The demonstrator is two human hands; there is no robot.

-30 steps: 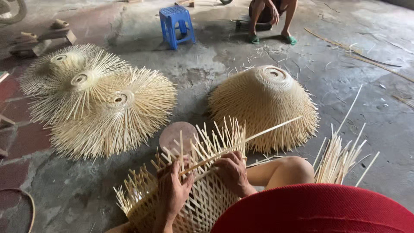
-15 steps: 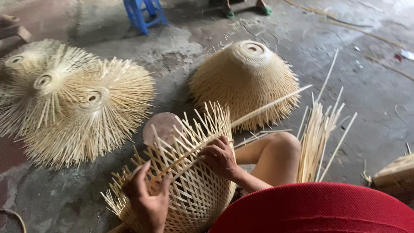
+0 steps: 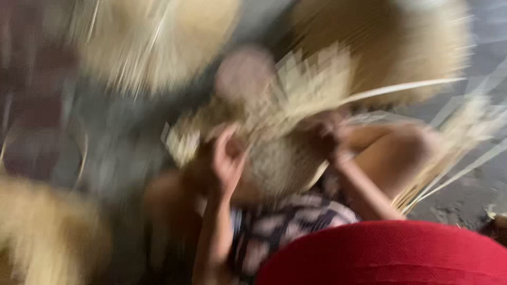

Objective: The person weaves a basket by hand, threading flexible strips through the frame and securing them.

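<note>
Fingers of the left hand (image 3: 227, 158) are curled on the near side of the half-woven basket (image 3: 280, 153), though the picture is too blurry to tell how tight the hold is. The right hand (image 3: 330, 140) is pressed on the basket's other side, and whether anything is pinched there cannot be told. The basket is held over the lap, above the floor (image 3: 465, 195), with loose strips sticking up. One long strip (image 3: 406, 87) pokes out to the right. For a neat weave, the basket should be kept steady and each strip pushed snug.
</note>
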